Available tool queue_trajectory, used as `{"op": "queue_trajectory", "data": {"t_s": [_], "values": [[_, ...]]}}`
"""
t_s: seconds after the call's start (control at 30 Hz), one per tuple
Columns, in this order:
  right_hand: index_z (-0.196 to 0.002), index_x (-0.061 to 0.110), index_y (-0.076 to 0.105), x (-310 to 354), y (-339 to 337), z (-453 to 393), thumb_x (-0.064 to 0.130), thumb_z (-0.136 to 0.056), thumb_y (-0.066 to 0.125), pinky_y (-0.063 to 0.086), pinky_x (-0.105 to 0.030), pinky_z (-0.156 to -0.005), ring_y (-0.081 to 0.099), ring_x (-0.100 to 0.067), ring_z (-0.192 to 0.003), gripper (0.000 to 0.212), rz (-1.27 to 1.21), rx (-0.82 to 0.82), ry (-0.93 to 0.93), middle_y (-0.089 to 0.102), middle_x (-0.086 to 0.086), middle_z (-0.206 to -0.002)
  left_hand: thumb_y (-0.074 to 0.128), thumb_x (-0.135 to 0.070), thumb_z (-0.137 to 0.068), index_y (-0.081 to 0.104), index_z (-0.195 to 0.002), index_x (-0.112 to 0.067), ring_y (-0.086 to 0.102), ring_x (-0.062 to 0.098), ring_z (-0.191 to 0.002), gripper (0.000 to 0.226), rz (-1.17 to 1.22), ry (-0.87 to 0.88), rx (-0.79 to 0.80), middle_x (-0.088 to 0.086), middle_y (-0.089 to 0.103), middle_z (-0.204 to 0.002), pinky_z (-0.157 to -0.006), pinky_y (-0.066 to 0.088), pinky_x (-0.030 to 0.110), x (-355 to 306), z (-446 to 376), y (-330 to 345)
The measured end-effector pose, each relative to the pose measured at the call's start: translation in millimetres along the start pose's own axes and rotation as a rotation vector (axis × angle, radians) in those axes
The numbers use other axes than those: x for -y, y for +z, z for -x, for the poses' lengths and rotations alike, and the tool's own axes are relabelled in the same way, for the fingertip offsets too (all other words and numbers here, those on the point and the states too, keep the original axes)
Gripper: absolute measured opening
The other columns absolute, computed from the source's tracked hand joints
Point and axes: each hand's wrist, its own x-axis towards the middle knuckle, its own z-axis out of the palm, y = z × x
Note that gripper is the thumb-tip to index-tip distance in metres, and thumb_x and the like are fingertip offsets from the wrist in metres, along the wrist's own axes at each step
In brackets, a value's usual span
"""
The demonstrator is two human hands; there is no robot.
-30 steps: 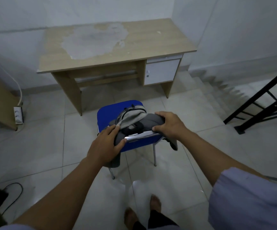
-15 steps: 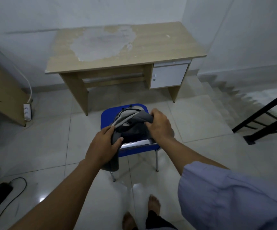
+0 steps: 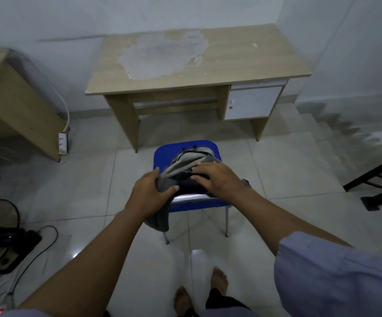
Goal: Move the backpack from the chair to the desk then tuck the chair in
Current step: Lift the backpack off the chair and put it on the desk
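A grey and black backpack rests on the blue chair, which stands on the tiled floor a short way in front of the wooden desk. My left hand grips the backpack's near left edge, thumb over the fabric. My right hand lies on top of the backpack's right side with its fingers spread. A grey flap of the bag hangs down over the chair's back rail. The desk top has a large pale worn patch.
A white drawer unit sits under the desk's right side. A second wooden cabinet and a power strip stand at left. Cables and a fan base lie at lower left. A black stair railing is at right.
My right hand has let go of its grip on the backpack's top and now lies flat with fingers spread. The view has shifted right, showing more of the left side of the room.
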Motion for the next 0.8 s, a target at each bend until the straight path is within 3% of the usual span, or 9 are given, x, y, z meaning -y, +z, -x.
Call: {"op": "queue_trajectory", "data": {"t_s": [0.1, 0.2, 0.37, 0.53, 0.6, 0.67, 0.8], "values": [[-0.114, 0.028, 0.074, -2.4, -6.4, -10.4, 0.035, -0.098, 0.062, 0.056, -0.036, -0.094, 0.066, -0.015, -0.104, 0.022, -0.068, -0.018, 0.093, 0.075, 0.002, -0.112, 0.072, -0.055, -0.083, 0.051, -0.144, -0.018, 0.062, 0.020, -0.112, 0.074, 0.037, -0.005, 0.112, 0.005, 0.065, -0.131, -0.089, 0.051, 0.026, 4.6, 2.4, -13.3], [-0.112, 0.029, 0.076, -1.7, -11.2, -22.3, 0.028, -0.096, 0.065, 0.049, -0.024, -0.087, 0.066, -0.015, -0.100, 0.020, -0.130, -0.043, 0.100, 0.076, 0.002, -0.109, 0.078, -0.047, -0.080, 0.068, -0.123, -0.023, 0.065, 0.010, -0.092, 0.050, 0.023, 0.001, 0.149, -0.005, 0.071, -0.103, -0.072, 0.049, 0.018, -1.9, -3.2, -27.6], [-0.114, 0.024, 0.077, -5.2, -22.5, -42.8, 0.022, -0.094, 0.068, 0.051, -0.029, -0.096, 0.067, -0.015, -0.105, 0.022, -0.188, -0.059, 0.083, 0.077, 0.003, -0.112, 0.085, -0.025, -0.076, 0.075, -0.088, -0.022, 0.067, 0.011, -0.077, 0.016, -0.012, -0.046, -0.053, -0.004, 0.073, -0.082, -0.076, 0.061, 0.031, -21.4, -24.7, -37.8], [-0.112, 0.022, 0.078, -17.6, -28.4, -58.8, 0.021, -0.092, 0.071, 0.047, -0.020, -0.089, 0.069, -0.012, -0.100, 0.021, -0.242, -0.121, 0.131, 0.079, 0.002, -0.108, 0.085, -0.019, -0.076, 0.076, -0.087, -0.022, 0.068, 0.016, -0.079, 0.015, -0.051, -0.001, -0.119, -0.001, 0.073, -0.082, -0.077, 0.061, 0.037, -31.2, -51.1, -40.1], [-0.111, 0.022, 0.079, -22.1, -29.1, -66.6, 0.021, -0.092, 0.072, 0.050, -0.022, -0.089, 0.070, -0.012, -0.099, 0.021, -0.240, -0.137, 0.135, 0.079, 0.002, -0.107, 0.085, -0.021, -0.076, 0.076, -0.090, -0.023, 0.068, 0.017, -0.082, 0.017, -0.089, 0.030, -0.092, -0.001, 0.074, -0.085, -0.079, 0.061, 0.038, -29.7, -63.3, -45.6], [-0.110, 0.021, 0.079, -24.9, -28.9, -74.9, 0.021, -0.091, 0.072, 0.054, -0.028, -0.090, 0.071, -0.014, -0.097, 0.020, -0.244, -0.139, 0.143, 0.079, 0.000, -0.105, 0.086, -0.023, -0.075, 0.076, -0.092, -0.024, 0.069, 0.016, -0.085, 0.019, -0.128, 0.059, -0.015, 0.000, 0.075, -0.089, -0.082, 0.061, 0.038, -25.1, -74.7, -55.3], [-0.109, 0.022, 0.079, -20.1, -19.3, -90.9, 0.024, -0.092, 0.072, 0.050, -0.025, -0.082, 0.070, -0.017, -0.092, 0.019, -0.234, -0.086, 0.128, 0.079, -0.003, -0.101, 0.089, -0.021, -0.071, 0.076, -0.088, -0.023, 0.069, 0.012, -0.086, 0.021, -0.144, 0.028, 0.221, -0.002, 0.074, -0.091, -0.080, 0.058, 0.030, -10.0, -95.4, -87.5]]}}
